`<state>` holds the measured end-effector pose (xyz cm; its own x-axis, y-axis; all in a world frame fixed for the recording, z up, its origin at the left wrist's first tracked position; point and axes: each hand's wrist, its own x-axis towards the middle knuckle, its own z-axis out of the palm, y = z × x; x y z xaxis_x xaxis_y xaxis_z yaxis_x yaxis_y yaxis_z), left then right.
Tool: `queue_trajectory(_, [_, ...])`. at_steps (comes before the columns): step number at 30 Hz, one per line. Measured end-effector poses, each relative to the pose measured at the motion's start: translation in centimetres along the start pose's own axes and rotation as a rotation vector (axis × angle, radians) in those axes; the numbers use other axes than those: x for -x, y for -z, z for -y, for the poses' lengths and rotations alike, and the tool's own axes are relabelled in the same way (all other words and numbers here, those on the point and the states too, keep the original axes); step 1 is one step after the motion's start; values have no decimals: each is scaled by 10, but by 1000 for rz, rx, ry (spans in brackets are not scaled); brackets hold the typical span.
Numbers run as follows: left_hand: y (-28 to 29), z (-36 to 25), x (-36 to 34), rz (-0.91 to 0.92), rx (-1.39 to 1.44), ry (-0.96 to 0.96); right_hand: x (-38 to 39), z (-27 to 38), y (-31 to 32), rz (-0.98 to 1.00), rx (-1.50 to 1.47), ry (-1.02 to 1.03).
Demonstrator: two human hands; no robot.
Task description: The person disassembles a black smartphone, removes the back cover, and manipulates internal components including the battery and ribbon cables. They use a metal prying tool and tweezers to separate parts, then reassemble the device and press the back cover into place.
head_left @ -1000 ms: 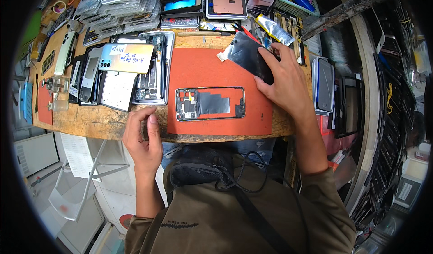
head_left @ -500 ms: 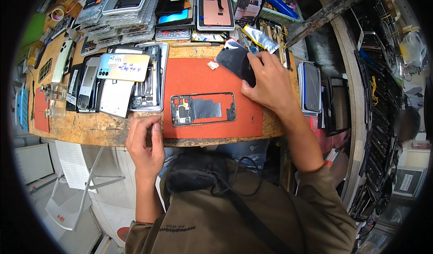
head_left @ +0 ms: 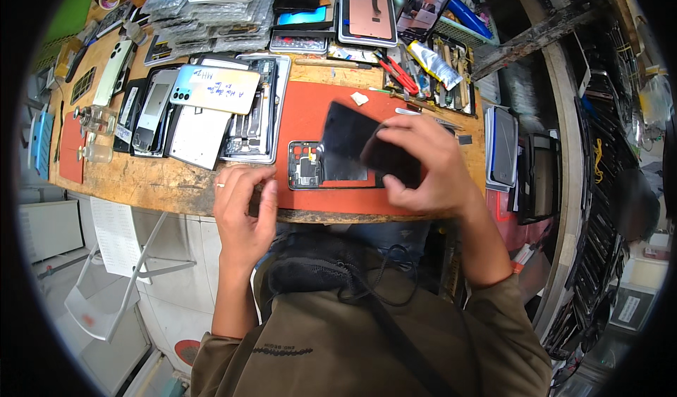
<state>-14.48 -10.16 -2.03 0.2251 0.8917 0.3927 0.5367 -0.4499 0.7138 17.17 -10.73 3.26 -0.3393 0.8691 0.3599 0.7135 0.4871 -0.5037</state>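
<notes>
My right hand [head_left: 437,161] grips a dark, glossy phone panel [head_left: 344,143] by its right end, thumb below and fingers above. It is tilted over the right part of an opened phone frame [head_left: 305,175] lying on the orange-red mat [head_left: 310,115]. The frame's left end, with its board and small parts, stays visible; much of the rest is hidden. A darker area lies by my fingers; I cannot tell whether it is a second piece. My left hand [head_left: 245,210] rests at the table's front edge, left of the frame, fingers loosely curled, thumb apart, holding nothing.
Left of the mat lie a yellow-blue phone back [head_left: 215,89], a white panel [head_left: 199,137] and opened devices. Two glass bottles [head_left: 97,130] stand farther left. Bubble-wrapped stacks [head_left: 218,16] fill the back. Red-handled pliers [head_left: 398,72], a tube [head_left: 434,64] and tools lie at the back right.
My right hand has brought the dark panel from the mat's back right, nearer and over the phone frame. The red-handled pliers and tools are now uncovered. My left hand stays at the table edge.
</notes>
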Motion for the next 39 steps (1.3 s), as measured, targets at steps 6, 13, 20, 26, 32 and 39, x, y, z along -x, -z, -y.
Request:
queue_trajectory(6, [1,-7,-2,181,-70,-53,-5,7,-33,157,20,124])
queue_trajectory(13, [-1,-2,-3,216,-153,-104,-9,6,-45,182,46,153])
queue_trajectory(20, [-3,0,-6,217,-206,-133,-7,7,-49,184,61,130])
queue_trajectory(26, [-2,-6,-11,246,-266,-169,-7,6,-50,209,77,121])
queue_trajectory(32, [0,-6,-14,308,-289,-174,-5,9,-46,275,103,89])
queue_trajectory(39, [9,-15,-24,413,-316,-145,-11,16,-48,306,137,30])
